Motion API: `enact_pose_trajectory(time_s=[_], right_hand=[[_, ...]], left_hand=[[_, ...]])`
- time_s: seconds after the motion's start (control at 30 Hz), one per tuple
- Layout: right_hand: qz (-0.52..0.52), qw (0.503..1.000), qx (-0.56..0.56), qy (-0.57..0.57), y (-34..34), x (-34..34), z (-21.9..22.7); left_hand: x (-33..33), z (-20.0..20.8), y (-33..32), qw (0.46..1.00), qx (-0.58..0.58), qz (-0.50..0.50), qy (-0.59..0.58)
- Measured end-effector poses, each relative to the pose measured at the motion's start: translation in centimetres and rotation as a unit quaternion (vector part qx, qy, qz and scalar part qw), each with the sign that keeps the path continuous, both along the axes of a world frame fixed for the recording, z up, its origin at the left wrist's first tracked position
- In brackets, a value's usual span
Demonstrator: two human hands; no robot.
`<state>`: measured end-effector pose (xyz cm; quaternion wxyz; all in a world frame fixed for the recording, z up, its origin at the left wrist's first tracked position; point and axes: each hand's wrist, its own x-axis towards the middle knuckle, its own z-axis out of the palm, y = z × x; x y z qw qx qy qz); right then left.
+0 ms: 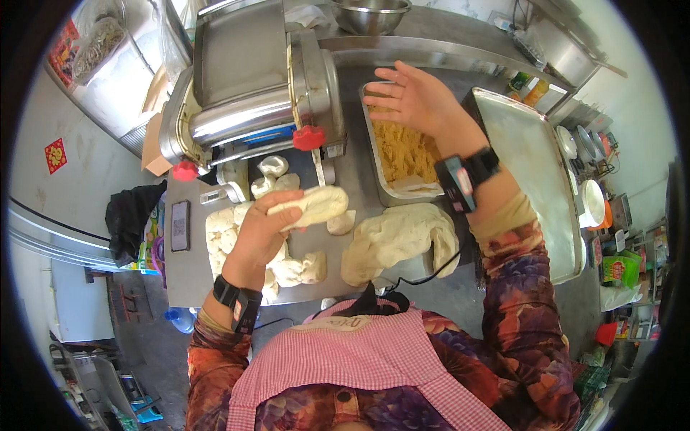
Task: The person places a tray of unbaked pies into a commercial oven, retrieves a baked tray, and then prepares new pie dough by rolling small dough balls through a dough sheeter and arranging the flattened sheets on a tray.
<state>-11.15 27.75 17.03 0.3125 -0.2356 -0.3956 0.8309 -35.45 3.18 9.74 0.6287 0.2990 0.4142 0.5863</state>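
Note:
My left hand (267, 224) is closed round an oval piece of pale dough (316, 207), thumb on top, above the work table. Over the far end of a metal tray of yellow-brown crumbly filling (404, 152), my right hand (406, 100) is open, fingers spread, with nothing in it; whether it touches the filling I cannot tell. A large slab of dough (395, 241) lies on the table in front of that tray. Several small dough pieces (287, 271) are grouped under and beside my left hand, partly hidden by it. One more small dough lump (341, 223) sits between them and the slab.
A steel dough roller machine (244, 118) with red knobs stands at the back left. A phone (180, 225) lies at the table's left edge. To the right is a large flat metal tray (528, 179); a steel bowl (370, 16) sits on the back shelf. A black cable (438, 271) crosses the slab's edge.

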Motion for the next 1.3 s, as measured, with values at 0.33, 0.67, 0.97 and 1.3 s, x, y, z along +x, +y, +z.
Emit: enact_pose_trajectory(time_s=[0.33,0.67,0.97,1.3], right_hand=[[-0.024,0.981,-0.180,-0.065,11.3,-6.2,-7.5],[0.064,0.983,-0.128,-0.115,14.7,-12.1,-12.9],[0.129,0.979,-0.005,-0.155,14.0,-12.4,-13.3],[-0.227,0.969,0.078,-0.062,6.6,-8.9,-3.1]], left_hand=[[0.6,-2.4,-3.2,0.994,-0.075,0.075,0.004],[0.2,-3.4,-6.6,0.982,-0.073,0.168,-0.052],[-1.4,-3.7,-8.0,0.979,-0.083,0.170,-0.072],[-4.9,1.7,-5.7,0.991,0.076,0.073,-0.078]])
